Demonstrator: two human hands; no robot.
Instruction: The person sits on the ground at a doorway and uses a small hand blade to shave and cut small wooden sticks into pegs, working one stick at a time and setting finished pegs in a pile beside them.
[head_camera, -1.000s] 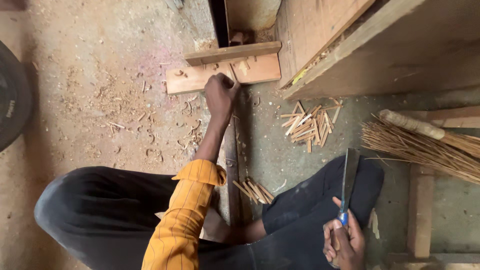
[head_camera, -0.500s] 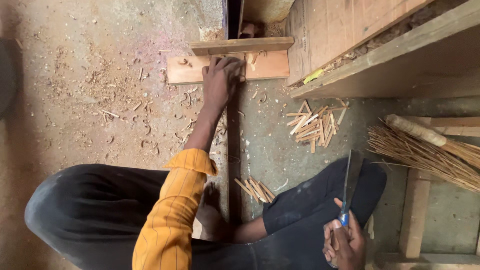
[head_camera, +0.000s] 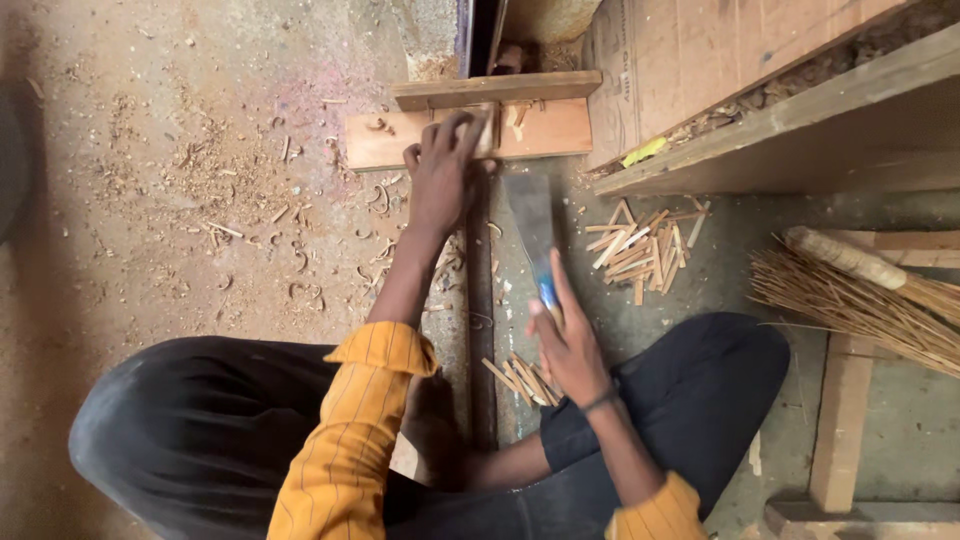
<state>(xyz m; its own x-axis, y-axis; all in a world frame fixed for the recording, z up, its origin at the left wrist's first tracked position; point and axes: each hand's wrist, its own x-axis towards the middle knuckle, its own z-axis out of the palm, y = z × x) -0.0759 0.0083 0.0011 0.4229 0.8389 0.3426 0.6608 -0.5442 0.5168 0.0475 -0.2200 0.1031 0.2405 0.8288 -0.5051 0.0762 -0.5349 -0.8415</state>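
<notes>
My left hand (head_camera: 442, 175) reaches forward and pinches a small pale wood piece (head_camera: 487, 130) that stands against a flat wooden board (head_camera: 545, 135) on the floor. My right hand (head_camera: 567, 345) grips the blue handle of a broad flat metal blade (head_camera: 530, 215), which points forward toward the board. A dark narrow bar (head_camera: 481, 320) runs along the floor between my legs, from the board back to me. Beside my right hand a few cut sticks (head_camera: 518, 378) lie by my knee.
A pile of short split sticks (head_camera: 645, 248) lies to the right. A straw broom (head_camera: 860, 295) rests further right beside wooden planks (head_camera: 840, 430). A slanted wooden beam (head_camera: 790, 120) and a box wall stand at the back right. Shavings (head_camera: 230, 200) litter the floor on the left.
My right hand has swung the blade from beside my right knee forward toward the board. My left hand has closed on the small wood piece at the board.
</notes>
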